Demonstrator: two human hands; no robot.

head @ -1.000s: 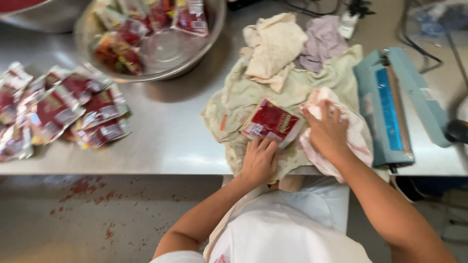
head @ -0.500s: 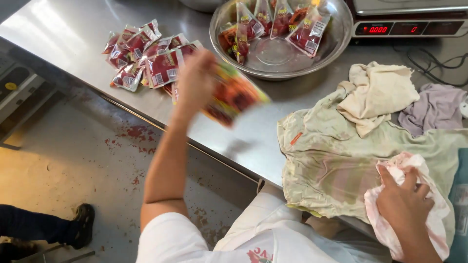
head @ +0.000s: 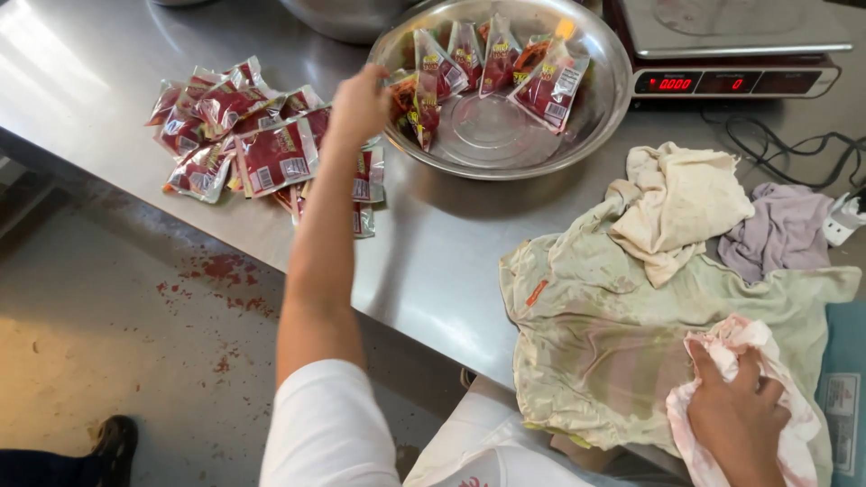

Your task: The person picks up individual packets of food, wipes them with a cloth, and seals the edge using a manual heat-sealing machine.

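My left hand (head: 359,104) is stretched out to the left rim of a wide steel bowl (head: 595,108), right beside the red sauce packets (head: 487,63) leaning inside it. Its fingers curl downward, and I cannot tell whether they hold anything. Just left of and under that arm lies a pile of the same red packets (head: 244,144) on the steel table (head: 433,252). My right hand (head: 735,419) rests at the lower right, gripping a crumpled pink-stained white cloth (head: 735,347). That cloth lies on a spread-out, stained pale green cloth (head: 595,343).
A digital scale (head: 735,45) stands behind the bowl at the back right, with black cables (head: 794,149) and a white plug (head: 843,216) beside it. A cream rag (head: 686,203) and a lilac rag (head: 785,230) lie on the green cloth. A teal sealer (head: 843,397) sits at the right edge. Someone's shoe (head: 113,442) is on the stained floor.
My left hand carried a red packet from the green cloth over to the pile on the left, and now reaches to the bowl's rim. My right hand stayed on the pink-stained cloth.
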